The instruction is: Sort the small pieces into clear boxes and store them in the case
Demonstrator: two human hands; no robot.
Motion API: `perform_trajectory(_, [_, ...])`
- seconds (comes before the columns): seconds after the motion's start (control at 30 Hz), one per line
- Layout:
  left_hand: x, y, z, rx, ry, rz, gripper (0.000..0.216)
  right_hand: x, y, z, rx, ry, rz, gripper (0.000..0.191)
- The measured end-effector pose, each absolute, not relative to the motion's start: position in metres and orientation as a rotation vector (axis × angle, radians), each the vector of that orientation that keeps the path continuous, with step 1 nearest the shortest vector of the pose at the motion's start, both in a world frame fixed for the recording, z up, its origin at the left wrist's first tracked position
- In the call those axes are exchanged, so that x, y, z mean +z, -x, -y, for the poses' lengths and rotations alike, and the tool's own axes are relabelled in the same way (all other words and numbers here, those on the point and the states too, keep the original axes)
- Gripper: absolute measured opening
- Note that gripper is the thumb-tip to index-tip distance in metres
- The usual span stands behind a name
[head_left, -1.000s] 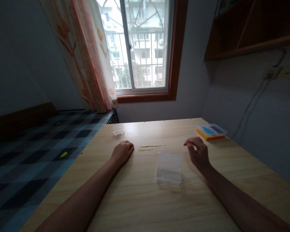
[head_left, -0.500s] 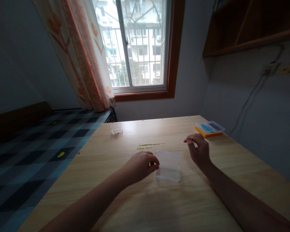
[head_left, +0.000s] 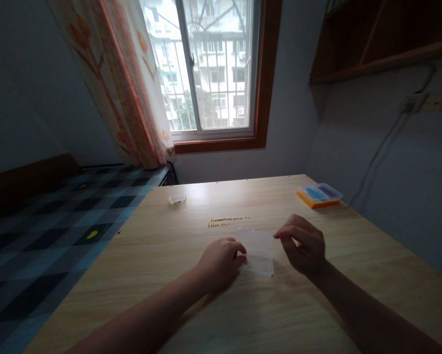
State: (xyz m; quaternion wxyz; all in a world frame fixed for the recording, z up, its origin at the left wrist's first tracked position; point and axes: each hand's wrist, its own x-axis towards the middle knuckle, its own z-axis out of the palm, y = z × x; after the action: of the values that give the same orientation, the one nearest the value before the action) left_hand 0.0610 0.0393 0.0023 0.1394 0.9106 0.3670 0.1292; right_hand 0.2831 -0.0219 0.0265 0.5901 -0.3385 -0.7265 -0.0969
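A flat clear plastic box [head_left: 257,265] with its lid [head_left: 255,238] folded back lies on the wooden table. At its left edge is my left hand [head_left: 222,260], fingers curled and thumb against the rim, gripping it. My right hand [head_left: 304,246] hovers just right of the lid. Its thumb and forefinger are closed together at the lid's edge; anything between them is too small to make out. Beyond the box, small yellow and dark pieces [head_left: 219,224] lie in two rows, too tiny to name.
A small clear container [head_left: 177,199] stands at the table's far left. An orange case with a clear top and blue and purple contents [head_left: 318,194] sits near the far right edge. Left of the table [head_left: 132,265] is a bed with a checked cover [head_left: 51,236].
My right hand has come down and left, from near the orange case to the lid's right edge. My left hand has lowered slightly onto the box's left edge.
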Motion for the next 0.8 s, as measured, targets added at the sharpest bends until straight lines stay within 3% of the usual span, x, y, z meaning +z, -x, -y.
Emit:
perform_trajectory(0.33, [0.019, -0.037, -0.043, 0.432, -2.653, -0.976, 0.016, 0.024, -0.273, 0.029, 0.154, 0.883, 2.313, 0.023])
perform_trajectory(0.53, [0.003, -0.023, -0.031, 0.482, -2.712, -0.854, 0.033, 0.010, -0.269, 0.024, 0.228, 0.982, 2.418, 0.025])
perform_trajectory(0.8, [-0.003, -0.020, -0.024, 0.541, -2.613, -0.810, 0.010, 0.007, -0.266, 0.018, 0.214, 0.988, 2.366, 0.030])
